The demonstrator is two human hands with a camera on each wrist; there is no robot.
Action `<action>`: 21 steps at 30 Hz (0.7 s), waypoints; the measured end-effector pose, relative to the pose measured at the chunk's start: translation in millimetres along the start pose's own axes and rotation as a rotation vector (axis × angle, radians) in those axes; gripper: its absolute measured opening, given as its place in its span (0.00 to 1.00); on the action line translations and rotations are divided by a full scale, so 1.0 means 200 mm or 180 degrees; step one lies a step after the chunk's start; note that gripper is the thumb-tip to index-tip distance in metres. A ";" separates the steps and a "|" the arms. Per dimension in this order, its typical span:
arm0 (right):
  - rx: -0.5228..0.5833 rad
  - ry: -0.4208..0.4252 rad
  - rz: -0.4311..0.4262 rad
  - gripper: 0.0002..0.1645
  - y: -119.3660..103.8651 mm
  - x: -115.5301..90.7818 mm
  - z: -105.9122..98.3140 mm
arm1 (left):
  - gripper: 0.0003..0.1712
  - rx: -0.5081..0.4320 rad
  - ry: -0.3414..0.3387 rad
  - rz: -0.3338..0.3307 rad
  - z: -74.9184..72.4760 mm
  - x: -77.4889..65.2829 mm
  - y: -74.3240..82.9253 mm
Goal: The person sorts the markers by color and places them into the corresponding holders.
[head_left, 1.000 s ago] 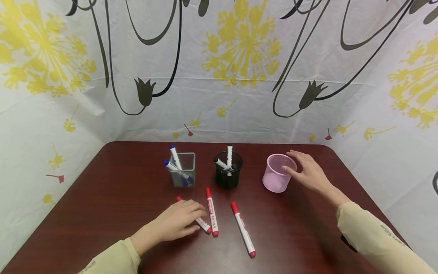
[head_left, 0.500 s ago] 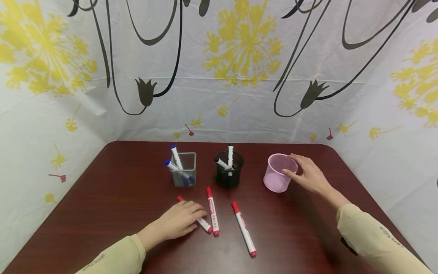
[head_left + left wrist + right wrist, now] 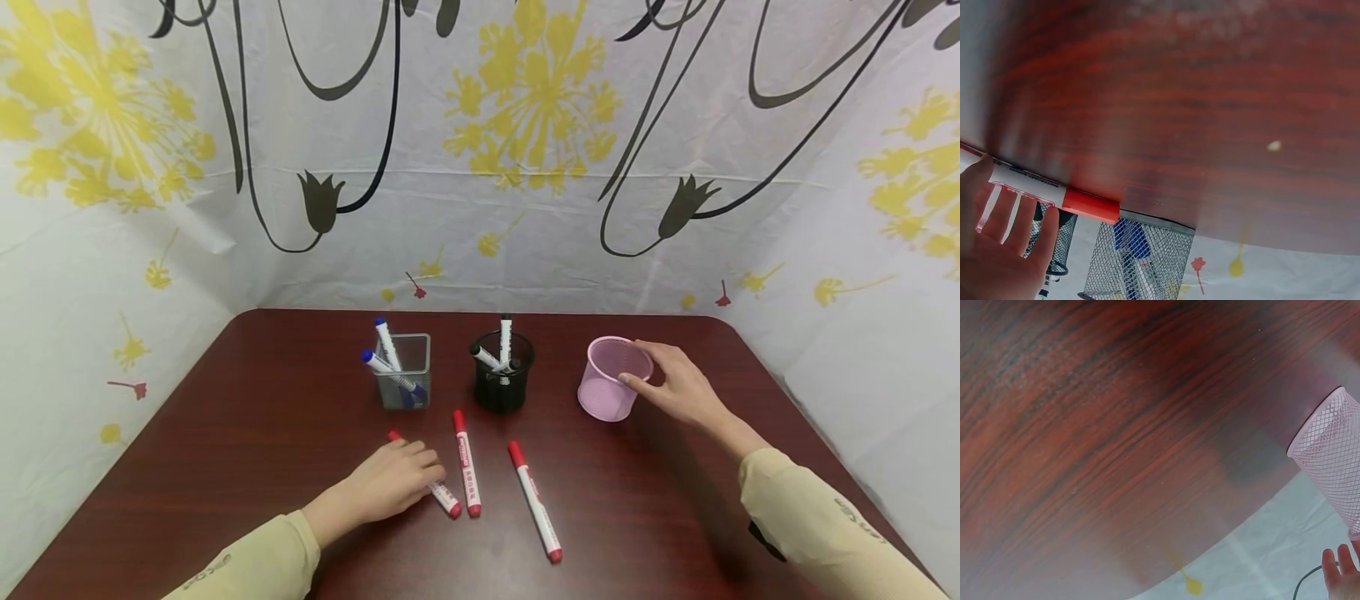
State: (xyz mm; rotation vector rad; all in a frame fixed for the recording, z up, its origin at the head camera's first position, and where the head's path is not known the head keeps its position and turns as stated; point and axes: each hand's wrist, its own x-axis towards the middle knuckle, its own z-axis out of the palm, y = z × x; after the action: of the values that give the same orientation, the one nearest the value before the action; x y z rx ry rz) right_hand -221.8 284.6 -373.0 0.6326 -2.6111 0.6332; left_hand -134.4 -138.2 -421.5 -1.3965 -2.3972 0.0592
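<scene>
My left hand (image 3: 397,479) lies over a red-capped whiteboard marker (image 3: 445,497), with thumb and fingers pinching its barrel. In the left wrist view the fingers (image 3: 1019,228) are on one side of the marker (image 3: 1029,181) and the thumb is on the other. Its red cap sticks out past the hand. My right hand (image 3: 682,385) holds the pink mesh pen holder (image 3: 606,396) at its right rim, thumb at the near side and fingers at the far side. In the right wrist view fingertips (image 3: 1338,562) show beside the rim of the holder (image 3: 1332,453).
Two more red markers, a middle one (image 3: 467,467) and a right one (image 3: 535,504), lie on the dark wooden table (image 3: 262,417). Behind them stand a grey mesh holder (image 3: 401,387) with blue markers and a black holder (image 3: 498,392) with black markers. A patterned curtain (image 3: 420,208) surrounds the table.
My left fingers have closed around the marker, which has shifted slightly left, away from the middle one. My right hand has settled closer on the pink holder's rim.
</scene>
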 end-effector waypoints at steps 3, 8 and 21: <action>-0.0009 -0.0023 0.0029 0.35 0.00 0.00 0.00 | 0.09 -0.0014 0.0012 0.0010 -0.01 0.00 0.00; -0.0014 -0.0044 0.0060 0.35 0.00 0.00 0.00 | 0.10 -0.0216 0.0156 -0.0039 -0.07 0.02 -0.01; -0.0018 -0.0060 0.0074 0.35 -0.01 0.00 0.00 | 0.11 -0.0685 0.0626 0.0023 -0.20 0.07 -0.03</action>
State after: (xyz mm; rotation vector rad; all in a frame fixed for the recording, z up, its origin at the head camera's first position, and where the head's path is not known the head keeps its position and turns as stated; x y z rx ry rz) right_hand -220.4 283.2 -372.1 0.6103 -2.6402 0.6295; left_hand -131.8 -135.2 -379.4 -1.4295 -2.2875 -0.3283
